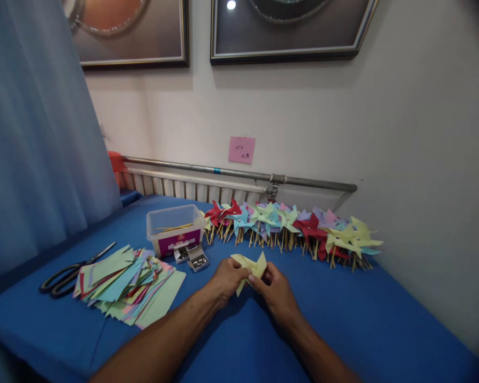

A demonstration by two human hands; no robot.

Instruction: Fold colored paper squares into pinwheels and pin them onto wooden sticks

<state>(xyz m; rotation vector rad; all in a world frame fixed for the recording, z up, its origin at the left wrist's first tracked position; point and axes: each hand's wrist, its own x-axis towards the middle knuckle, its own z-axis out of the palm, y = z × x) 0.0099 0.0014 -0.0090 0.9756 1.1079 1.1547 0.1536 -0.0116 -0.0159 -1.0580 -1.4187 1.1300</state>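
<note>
Between my two hands, just above the blue tablecloth, is a pale yellow paper pinwheel [245,261] with its blades folded inward. My left hand [228,277] grips it from the left, thumb near the middle of the paper. From the right, my right hand [274,290] pinches it, the thumb pressed on the lower centre and the fingers behind. No stick shows on this pinwheel. Close to my left hand stand two small open boxes, a front one [198,260] and a back one [181,254], both holding shiny metal pins or tacks.
A clear plastic tub [175,217] holds thin wooden sticks. Cut coloured paper [123,284] lies piled at left, beside black-handled scissors [69,274]. Finished-looking pinwheels on sticks [271,215] line the table's back. Behind them run a metal pipe [239,174] and a radiator [183,187].
</note>
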